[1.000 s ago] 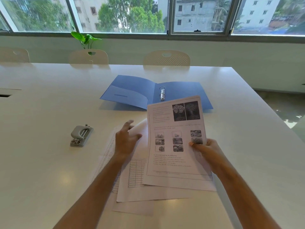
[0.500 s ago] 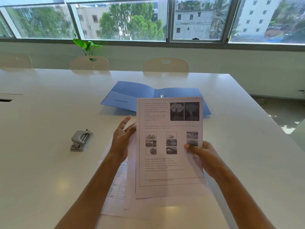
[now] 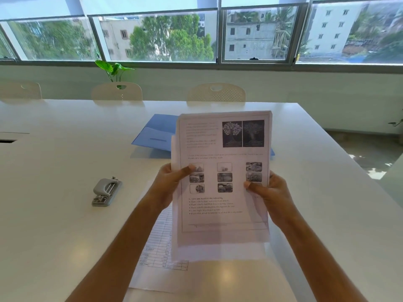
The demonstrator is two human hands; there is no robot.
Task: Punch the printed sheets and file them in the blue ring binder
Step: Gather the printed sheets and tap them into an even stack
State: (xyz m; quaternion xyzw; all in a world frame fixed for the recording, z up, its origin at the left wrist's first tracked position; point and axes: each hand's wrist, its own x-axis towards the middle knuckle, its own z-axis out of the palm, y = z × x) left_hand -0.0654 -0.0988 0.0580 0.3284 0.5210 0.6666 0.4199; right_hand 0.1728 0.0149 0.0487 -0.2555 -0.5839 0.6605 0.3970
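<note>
Printed sheets [image 3: 222,184] pinched upright by both hands [image 3: 169,184] [image 3: 269,192], edges squared for punching; hole punch [image 3: 106,191] at 9 o'clock.

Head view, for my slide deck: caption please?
Both hands hold printed sheets upright above the table; hole punch waits.

One blue binder [image 3: 156,136], one hole punch [image 3: 106,191], three chairs [image 3: 216,92], one plant [image 3: 114,69], two hands [image 3: 169,182].
</note>
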